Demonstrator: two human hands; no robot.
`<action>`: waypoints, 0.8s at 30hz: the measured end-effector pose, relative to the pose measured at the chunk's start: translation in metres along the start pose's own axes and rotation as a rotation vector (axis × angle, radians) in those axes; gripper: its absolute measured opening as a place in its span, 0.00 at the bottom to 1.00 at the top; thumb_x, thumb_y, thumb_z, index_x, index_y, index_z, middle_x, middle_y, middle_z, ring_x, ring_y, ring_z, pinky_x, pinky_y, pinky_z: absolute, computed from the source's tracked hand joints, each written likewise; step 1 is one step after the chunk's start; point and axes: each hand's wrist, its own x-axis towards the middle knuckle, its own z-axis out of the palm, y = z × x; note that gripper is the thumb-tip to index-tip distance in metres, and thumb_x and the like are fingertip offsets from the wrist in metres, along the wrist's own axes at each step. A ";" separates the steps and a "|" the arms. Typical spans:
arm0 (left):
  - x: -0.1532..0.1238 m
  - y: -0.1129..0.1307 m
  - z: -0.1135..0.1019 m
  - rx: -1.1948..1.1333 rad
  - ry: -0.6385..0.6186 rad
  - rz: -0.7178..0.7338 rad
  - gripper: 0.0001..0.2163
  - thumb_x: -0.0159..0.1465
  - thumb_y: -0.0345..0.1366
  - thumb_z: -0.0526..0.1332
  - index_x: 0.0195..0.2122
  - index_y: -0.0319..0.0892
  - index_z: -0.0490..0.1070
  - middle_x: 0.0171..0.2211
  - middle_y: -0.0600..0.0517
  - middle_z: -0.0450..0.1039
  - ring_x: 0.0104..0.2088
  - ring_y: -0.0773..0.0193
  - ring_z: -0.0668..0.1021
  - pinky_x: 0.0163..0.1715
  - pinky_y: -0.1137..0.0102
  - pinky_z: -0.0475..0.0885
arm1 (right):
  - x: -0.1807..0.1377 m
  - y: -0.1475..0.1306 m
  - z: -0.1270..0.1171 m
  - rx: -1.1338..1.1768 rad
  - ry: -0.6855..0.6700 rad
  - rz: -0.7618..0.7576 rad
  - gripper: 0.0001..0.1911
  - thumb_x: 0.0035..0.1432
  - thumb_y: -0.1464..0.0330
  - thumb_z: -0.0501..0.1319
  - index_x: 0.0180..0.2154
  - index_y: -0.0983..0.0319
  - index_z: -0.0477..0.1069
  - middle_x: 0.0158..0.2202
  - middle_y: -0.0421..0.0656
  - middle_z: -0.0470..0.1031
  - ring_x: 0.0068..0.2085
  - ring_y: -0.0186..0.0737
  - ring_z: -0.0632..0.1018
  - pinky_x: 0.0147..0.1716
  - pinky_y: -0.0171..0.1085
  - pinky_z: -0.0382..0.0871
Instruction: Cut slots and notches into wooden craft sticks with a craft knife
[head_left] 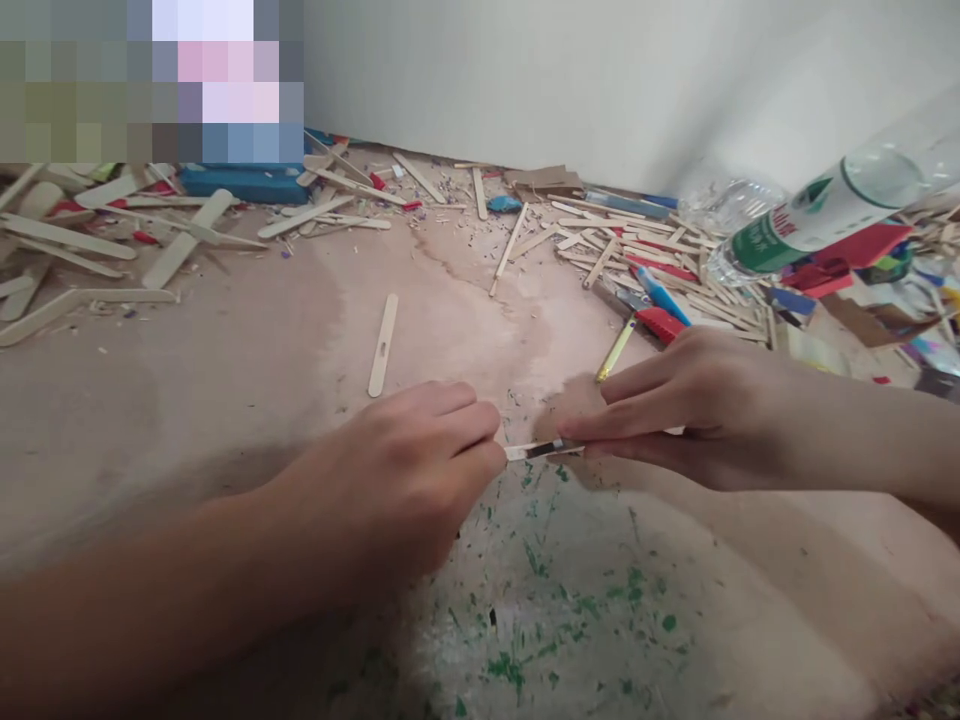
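Note:
Low over the table, my left hand (431, 465) is closed, pinching one end of a pale wooden craft stick (516, 454). From the right, the fingers of my right hand (667, 410) pinch a small dark blade (541, 450) with a silvery part near the fingertips. This blade lies along the stick between my two hands. How far the stick reaches under my right fingers is hidden. Just beyond my left hand, another craft stick (383, 345) with a small slot in it lies flat on the table.
Loose craft sticks (660, 250) pile up at the back right beside a plastic bottle (810, 215). A red tool (660, 325), a blue pen (664, 296) and a yellow strip (616, 348) lie beyond my right hand. More sticks (187, 240) and a blue box (240, 184) are at the left.

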 end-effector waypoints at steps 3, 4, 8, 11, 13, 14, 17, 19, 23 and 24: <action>0.002 0.002 -0.002 0.001 0.000 0.007 0.17 0.79 0.15 0.61 0.43 0.38 0.87 0.38 0.47 0.85 0.38 0.54 0.84 0.40 0.58 0.82 | -0.006 0.008 0.003 0.080 0.064 -0.003 0.13 0.93 0.68 0.70 0.66 0.64 0.91 0.47 0.45 0.94 0.37 0.30 0.88 0.36 0.30 0.75; 0.001 0.002 -0.002 0.001 0.000 0.006 0.17 0.80 0.15 0.61 0.43 0.37 0.88 0.38 0.47 0.86 0.38 0.54 0.85 0.41 0.57 0.82 | -0.008 0.009 0.004 0.084 0.094 0.004 0.12 0.93 0.68 0.71 0.66 0.64 0.91 0.46 0.44 0.93 0.36 0.29 0.86 0.36 0.30 0.75; -0.004 0.002 0.003 0.004 0.052 0.000 0.17 0.84 0.19 0.60 0.46 0.39 0.88 0.41 0.48 0.87 0.41 0.53 0.86 0.44 0.56 0.83 | -0.013 0.007 0.006 0.030 0.141 0.049 0.13 0.92 0.67 0.72 0.68 0.64 0.91 0.42 0.40 0.91 0.33 0.29 0.83 0.37 0.31 0.75; -0.005 0.002 0.001 -0.015 0.046 -0.016 0.18 0.86 0.20 0.60 0.44 0.41 0.86 0.39 0.50 0.85 0.40 0.54 0.84 0.44 0.57 0.83 | -0.015 0.000 0.005 -0.032 0.098 0.085 0.14 0.95 0.64 0.69 0.67 0.60 0.91 0.37 0.37 0.88 0.28 0.30 0.78 0.31 0.35 0.69; -0.003 0.003 -0.004 -0.020 -0.016 -0.025 0.18 0.87 0.20 0.60 0.42 0.41 0.86 0.39 0.50 0.84 0.39 0.55 0.83 0.44 0.58 0.82 | -0.015 -0.006 0.004 -0.097 0.082 0.085 0.15 0.97 0.64 0.64 0.65 0.58 0.91 0.38 0.37 0.91 0.27 0.31 0.78 0.30 0.38 0.66; -0.003 0.004 -0.006 -0.014 -0.043 -0.028 0.18 0.88 0.21 0.60 0.43 0.40 0.86 0.40 0.49 0.85 0.40 0.55 0.84 0.44 0.58 0.83 | -0.015 -0.009 0.004 -0.127 0.071 0.087 0.16 0.98 0.64 0.62 0.62 0.57 0.91 0.41 0.39 0.93 0.28 0.32 0.80 0.30 0.39 0.66; -0.001 0.005 -0.013 0.015 -0.085 -0.028 0.17 0.90 0.23 0.60 0.46 0.40 0.87 0.44 0.48 0.87 0.43 0.54 0.86 0.47 0.57 0.84 | -0.012 -0.016 0.003 -0.188 0.037 0.101 0.22 0.99 0.65 0.57 0.51 0.57 0.89 0.47 0.42 0.96 0.32 0.34 0.85 0.31 0.41 0.67; 0.000 0.005 -0.017 0.024 -0.113 -0.018 0.17 0.91 0.24 0.59 0.48 0.39 0.87 0.45 0.47 0.87 0.44 0.53 0.87 0.47 0.57 0.85 | -0.011 -0.019 0.004 -0.209 0.037 0.109 0.23 0.98 0.65 0.56 0.49 0.56 0.88 0.46 0.42 0.95 0.32 0.35 0.86 0.30 0.41 0.67; 0.004 0.006 -0.026 0.092 -0.161 0.051 0.21 0.93 0.23 0.53 0.52 0.37 0.87 0.47 0.45 0.89 0.45 0.52 0.88 0.51 0.57 0.87 | -0.014 -0.022 0.006 -0.204 0.051 0.123 0.24 0.97 0.67 0.57 0.46 0.56 0.88 0.44 0.42 0.96 0.31 0.36 0.86 0.30 0.40 0.68; 0.006 0.006 -0.029 0.117 -0.169 0.070 0.21 0.92 0.22 0.52 0.52 0.36 0.87 0.47 0.44 0.89 0.45 0.52 0.89 0.51 0.57 0.87 | -0.016 -0.022 0.006 -0.197 0.060 0.139 0.24 0.97 0.67 0.58 0.45 0.56 0.88 0.43 0.42 0.96 0.30 0.36 0.86 0.30 0.40 0.68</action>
